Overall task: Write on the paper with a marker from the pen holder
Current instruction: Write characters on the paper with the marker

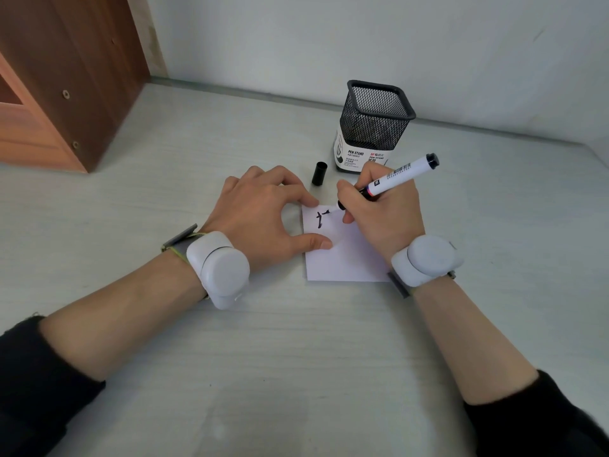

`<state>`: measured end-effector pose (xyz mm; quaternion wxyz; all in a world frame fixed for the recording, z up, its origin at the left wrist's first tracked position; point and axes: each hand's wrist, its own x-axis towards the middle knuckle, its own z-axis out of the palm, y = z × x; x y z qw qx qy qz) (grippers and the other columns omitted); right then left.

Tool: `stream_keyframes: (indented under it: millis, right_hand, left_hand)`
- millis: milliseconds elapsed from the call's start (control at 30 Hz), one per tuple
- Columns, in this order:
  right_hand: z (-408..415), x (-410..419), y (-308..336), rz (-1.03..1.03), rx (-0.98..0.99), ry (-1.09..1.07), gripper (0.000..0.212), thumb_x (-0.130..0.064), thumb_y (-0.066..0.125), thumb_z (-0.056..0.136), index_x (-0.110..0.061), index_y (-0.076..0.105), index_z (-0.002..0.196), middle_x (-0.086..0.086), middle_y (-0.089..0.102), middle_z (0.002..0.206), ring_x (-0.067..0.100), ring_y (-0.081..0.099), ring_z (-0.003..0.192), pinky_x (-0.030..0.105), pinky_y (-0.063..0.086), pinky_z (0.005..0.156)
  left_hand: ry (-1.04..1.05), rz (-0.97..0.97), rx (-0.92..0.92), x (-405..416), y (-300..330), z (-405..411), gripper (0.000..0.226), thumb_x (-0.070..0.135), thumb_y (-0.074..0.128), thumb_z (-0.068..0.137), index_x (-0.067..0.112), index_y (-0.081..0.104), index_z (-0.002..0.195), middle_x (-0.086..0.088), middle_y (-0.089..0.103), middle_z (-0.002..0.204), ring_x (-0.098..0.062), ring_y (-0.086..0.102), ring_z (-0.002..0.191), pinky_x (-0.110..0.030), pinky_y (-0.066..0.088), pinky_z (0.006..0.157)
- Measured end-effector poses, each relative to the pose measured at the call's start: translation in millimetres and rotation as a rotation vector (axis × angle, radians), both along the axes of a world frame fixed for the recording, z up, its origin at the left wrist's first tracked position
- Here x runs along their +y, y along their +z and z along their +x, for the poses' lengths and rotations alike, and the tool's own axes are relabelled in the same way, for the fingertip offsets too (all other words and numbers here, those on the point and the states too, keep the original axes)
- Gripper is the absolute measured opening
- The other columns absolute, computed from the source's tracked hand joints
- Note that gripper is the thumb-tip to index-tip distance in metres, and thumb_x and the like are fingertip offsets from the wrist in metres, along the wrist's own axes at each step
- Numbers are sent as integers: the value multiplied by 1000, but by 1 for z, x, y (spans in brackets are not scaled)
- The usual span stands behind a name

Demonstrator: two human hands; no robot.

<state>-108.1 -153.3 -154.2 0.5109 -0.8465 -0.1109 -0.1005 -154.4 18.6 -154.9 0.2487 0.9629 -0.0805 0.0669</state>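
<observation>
- We find the writing step in hand: the right hand (385,216) has its fingers (348,189) clenched around the marker (392,178), whose tip meets the paper (342,255) near its top edge, beside a few black strokes (321,218).
- The left hand (263,219) grasps nothing; its fingers are released and spread, with a fingertip and the thumb pressing the paper's left edge to pin it on the desk (296,357).
- The paper is a small white sheet, flat and matte, lying between the two hands.
- The marker has a smooth white barrel with a barcode label and a black end.
- Its black cylindrical cap (319,173) stands on the desk just beside the pen holder (370,127).
- The pen holder is square black wire mesh with a printed label band around its base; it appears empty.
- The desk surface is pale with a faint wood grain.
- In our judgement, the next move calls for steady tip pressure and the left hand's hold on the sheet, so the thin paper does not slide under the strokes.
</observation>
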Motion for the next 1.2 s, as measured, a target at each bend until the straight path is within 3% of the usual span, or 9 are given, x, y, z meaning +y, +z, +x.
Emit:
stream_keyframes:
  millis: [167,400,567,767,967,1100,1200]
  right_hand:
    - [2,-1,1,32,34,23,33,-10,64,76,-18,43,52,-2,60,41,1,57,40,17,43,49]
    - [0,-2,1,18,30,23,31,-11,63,74,-18,44,52,4,61,44,-1,54,39,16,43,49]
    - [0,-1,0,13,40,30,33,-12,65,74,-20,44,50,-1,60,40,4,56,41,17,43,49]
    - [-1,-1,2,-30,48,46,26,-12,61,70,-14,42,52,4,57,41,6,55,38,23,42,48]
    - [0,-2,3,-24,34,19,27,-8,59,69,-13,38,54,29,54,52,3,54,34,23,37,47]
    - [2,-6,2,44,41,-26,20,-9,61,71,-5,46,58,15,58,45,1,56,37,15,38,44]
    - [4,-12,1,80,39,-44,24,-9,63,73,-12,47,56,11,60,44,2,58,39,14,38,45]
  left_hand:
    - [4,-4,1,0,1,0,61,78,56,55,44,60,106,20,52,116,-14,41,102,-34,27,89]
    - [2,-5,2,0,1,0,63,79,55,55,43,60,106,20,52,116,-13,40,100,-35,27,89]
    - [3,-7,3,-1,1,0,63,79,54,54,44,60,106,20,52,116,-13,40,101,-35,28,91]
    - [5,-4,3,0,1,0,62,79,55,55,44,60,106,20,52,115,-14,41,101,-35,28,90]
    - [5,-3,3,-1,1,0,61,78,58,55,43,61,106,19,52,115,-16,43,104,-37,29,92]
    - [-4,-5,0,0,1,0,61,77,59,56,43,61,106,20,52,116,-15,42,104,-35,28,92]
    - [-8,-12,4,3,0,2,60,77,58,56,43,61,106,20,51,116,-11,39,99,-35,29,92]
